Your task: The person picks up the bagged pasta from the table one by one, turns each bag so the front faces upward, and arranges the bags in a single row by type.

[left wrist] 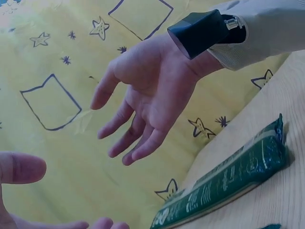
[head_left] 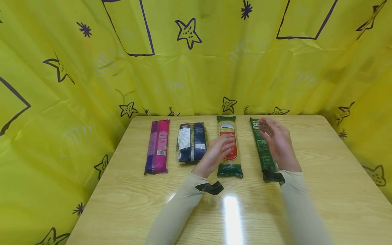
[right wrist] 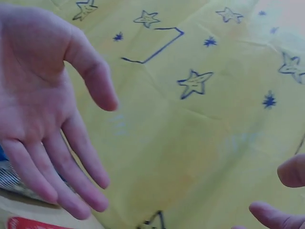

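My left hand hovers over the pack of spaghetti with the red label, fingers loosely spread and holding nothing. Beside it, my right hand is raised over the dark green spaghetti pack, covering part of its right side. The palms face each other across a gap. In the left wrist view the right hand shows an empty palm and relaxed fingers, with the green pack lying below it. From the right wrist, the left hand appears with its thumb apart and fingers extended.
Left on the wooden table lie a pink and purple pack and a dark blue pack with a white label. All the packs lie in a row near the back edge. A yellow curtain with drawn stars hangs behind and at both sides.
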The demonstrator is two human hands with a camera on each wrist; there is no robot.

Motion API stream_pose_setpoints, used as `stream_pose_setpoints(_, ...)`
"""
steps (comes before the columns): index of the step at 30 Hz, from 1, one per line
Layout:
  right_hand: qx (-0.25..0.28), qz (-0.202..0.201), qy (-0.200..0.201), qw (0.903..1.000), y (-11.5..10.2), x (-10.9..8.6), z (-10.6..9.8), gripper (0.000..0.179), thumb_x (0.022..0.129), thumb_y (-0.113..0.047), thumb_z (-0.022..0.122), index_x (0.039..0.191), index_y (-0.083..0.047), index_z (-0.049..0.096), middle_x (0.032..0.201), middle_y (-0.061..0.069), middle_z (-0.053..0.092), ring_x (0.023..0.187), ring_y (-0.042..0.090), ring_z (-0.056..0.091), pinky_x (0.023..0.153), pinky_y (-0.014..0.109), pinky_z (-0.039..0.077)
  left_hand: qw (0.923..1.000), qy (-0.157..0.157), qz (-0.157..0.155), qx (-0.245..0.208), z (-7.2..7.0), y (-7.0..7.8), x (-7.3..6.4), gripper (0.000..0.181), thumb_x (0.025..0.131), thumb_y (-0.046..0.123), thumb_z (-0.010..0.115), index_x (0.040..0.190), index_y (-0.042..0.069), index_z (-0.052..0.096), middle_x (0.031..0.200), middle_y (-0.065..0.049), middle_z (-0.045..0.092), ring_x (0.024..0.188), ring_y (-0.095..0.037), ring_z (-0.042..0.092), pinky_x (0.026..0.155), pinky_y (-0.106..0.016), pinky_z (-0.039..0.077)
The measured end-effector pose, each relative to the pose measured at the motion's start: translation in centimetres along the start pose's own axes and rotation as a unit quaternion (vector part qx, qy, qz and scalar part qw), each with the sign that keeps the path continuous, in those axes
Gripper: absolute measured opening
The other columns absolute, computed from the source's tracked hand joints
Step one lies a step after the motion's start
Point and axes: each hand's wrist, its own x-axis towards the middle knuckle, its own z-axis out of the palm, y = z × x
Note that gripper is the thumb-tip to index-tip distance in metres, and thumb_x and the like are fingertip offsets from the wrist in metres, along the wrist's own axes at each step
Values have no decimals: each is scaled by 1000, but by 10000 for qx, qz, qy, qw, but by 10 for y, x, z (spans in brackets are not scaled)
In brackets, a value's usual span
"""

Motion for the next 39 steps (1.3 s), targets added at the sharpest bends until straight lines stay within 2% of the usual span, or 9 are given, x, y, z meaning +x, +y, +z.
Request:
stream_pose_setpoints(6,-308,-316,427,9981,-10,-2,-13,15,104,-24,62,113,-15,69,109,-11,71,107,5,63,90,16,53,9999,30,91,102,17,-3,9,50,111,19,42,154,-6,38,160,-26,41,151,-42,39,129,-50,28)
stream_pose_setpoints(12,-615,-162,760,9951,-15,-2,-28,15,104,-28,62,114,-18,68,110,-14,67,111,5,59,92,18,48,10000,-31,17,83,32,-12,13,52,111,23,43,155,-4,39,160,-23,43,151,-39,41,129,-49,29)
stream_pose_setpoints(19,-1354,266,1042,9849,-17,-2,-40,18,104,-37,59,118,-25,62,114,-18,59,114,2,52,127,40,26,9999,47,-116,-6,43,-30,13,52,109,26,46,151,-4,45,156,-23,48,148,-40,44,127,-49,33)
stream_pose_setpoints(21,-1505,357,1072,9821,-16,0,-43,19,104,-39,59,118,-26,61,114,-19,59,115,3,50,127,42,25,9999,31,-104,31,45,-34,14,53,109,26,46,151,-5,44,156,-24,48,147,-40,45,127,-49,34)
stream_pose_setpoints(25,-1953,544,1117,9728,-15,4,-48,21,104,-45,57,117,-29,58,111,-21,57,129,17,47,127,47,25,9998,132,-167,-2,50,-41,17,54,108,25,48,151,-7,43,157,-25,46,146,-39,47,126,-47,35)
stream_pose_setpoints(29,-2488,798,1172,9581,-12,8,-55,22,105,-48,53,117,-30,54,109,-23,52,145,33,35,127,52,25,9990,297,-284,-171,56,-49,21,55,106,23,51,150,-9,43,157,-26,44,146,-42,45,127,-48,34)
stream_pose_setpoints(32,-2742,1016,1154,9493,-9,11,-62,37,105,-50,49,131,-24,52,112,-21,50,152,38,27,128,55,23,9986,342,-353,-203,58,-55,22,55,105,22,52,149,-9,43,157,-24,45,146,-43,44,127,-49,33)
stream_pose_setpoints(36,-3002,1254,1034,9399,-5,12,-72,71,106,-53,44,158,-6,34,141,5,50,156,44,21,126,56,24,9976,417,-492,-232,60,-61,23,55,104,21,53,149,-11,43,155,-24,46,145,-44,45,126,-49,35)
stream_pose_setpoints(39,-3163,1365,930,9342,-2,13,-77,80,106,-53,41,162,2,23,164,22,29,155,46,18,124,60,24,9969,472,-556,-290,63,-66,23,55,104,19,52,149,-11,42,154,-25,47,145,-43,45,126,-49,35)
